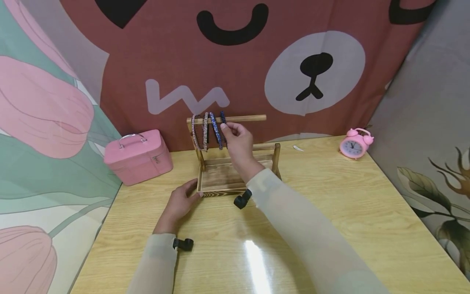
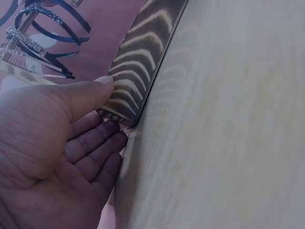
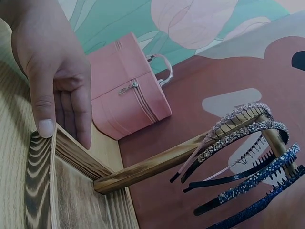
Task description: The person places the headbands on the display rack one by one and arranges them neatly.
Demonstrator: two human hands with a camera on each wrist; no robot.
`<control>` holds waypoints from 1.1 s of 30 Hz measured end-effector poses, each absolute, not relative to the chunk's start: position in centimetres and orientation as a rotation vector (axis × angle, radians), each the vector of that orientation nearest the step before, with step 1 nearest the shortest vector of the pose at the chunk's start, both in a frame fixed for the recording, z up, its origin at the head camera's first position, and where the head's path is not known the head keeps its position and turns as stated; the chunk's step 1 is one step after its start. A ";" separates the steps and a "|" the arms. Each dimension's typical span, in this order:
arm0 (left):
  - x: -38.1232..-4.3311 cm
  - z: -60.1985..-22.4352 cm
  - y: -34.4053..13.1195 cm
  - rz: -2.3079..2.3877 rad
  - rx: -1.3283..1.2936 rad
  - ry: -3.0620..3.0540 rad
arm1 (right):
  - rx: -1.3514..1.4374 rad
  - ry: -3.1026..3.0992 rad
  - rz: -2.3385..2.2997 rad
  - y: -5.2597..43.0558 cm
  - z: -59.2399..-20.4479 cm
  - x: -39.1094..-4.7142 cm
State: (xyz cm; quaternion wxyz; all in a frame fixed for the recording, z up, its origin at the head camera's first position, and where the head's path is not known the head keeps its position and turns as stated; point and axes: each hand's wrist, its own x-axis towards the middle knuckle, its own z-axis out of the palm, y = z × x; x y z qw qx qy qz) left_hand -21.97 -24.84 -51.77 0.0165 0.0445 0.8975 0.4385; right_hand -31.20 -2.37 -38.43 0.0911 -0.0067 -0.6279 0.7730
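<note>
Several glittery headbands hang on the upper bar of a wooden stand [image 1: 216, 192]. Next to a silver headband [image 3: 238, 136] hangs a bright blue one [image 1: 216, 132]. At the row's right end my right hand [image 1: 240, 147] pinches a dark blue headband [image 1: 222, 116] with toothed inner edges. The right wrist view shows only a blurred part of that hand at its lower right. Low at the stand's left front corner, my left hand [image 2: 62, 138] rests its thumb on the dark striped front board [image 2: 138, 62]. Its other fingers lie loosely along the stand's left side.
A pink case [image 1: 137, 157] with a metal handle stands left of the stand. Toward the back right is a pink alarm clock [image 1: 356, 143], and a small white piece [image 1: 298, 148] lies behind the stand's right side. A bear-patterned cloth hangs close behind.
</note>
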 end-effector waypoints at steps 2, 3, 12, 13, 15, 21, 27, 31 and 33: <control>-22.0 -51.8 -24.8 1.367 0.132 2.783 | -0.026 -1.878 2.283 -2.3 -38.4 -31.2; -22.0 -51.8 -24.8 1.372 0.129 2.778 | -0.028 -1.882 2.282 -2.3 -38.4 -31.1; -22.1 -51.9 -24.8 1.374 0.139 2.778 | 0.011 -1.835 2.340 -2.0 -38.7 -31.2; -22.1 -51.9 -24.9 1.371 0.141 2.780 | 0.015 -1.829 2.352 -1.9 -38.8 -31.2; -22.2 -52.0 -24.9 1.360 0.141 2.788 | 0.019 -1.836 2.359 -1.6 -38.9 -31.0; -22.4 -52.0 -25.0 1.330 0.144 2.807 | 0.037 -1.896 2.297 -0.2 -40.0 -30.7; -22.3 -52.0 -24.9 1.360 0.143 2.775 | 0.077 -2.017 2.219 2.4 -41.7 -29.3; -22.3 -51.9 -25.0 1.354 0.138 2.777 | 0.114 -2.096 2.167 4.2 -42.8 -27.6; -22.2 -51.9 -25.0 1.346 0.133 2.788 | 0.145 -2.112 2.155 5.0 -43.4 -26.8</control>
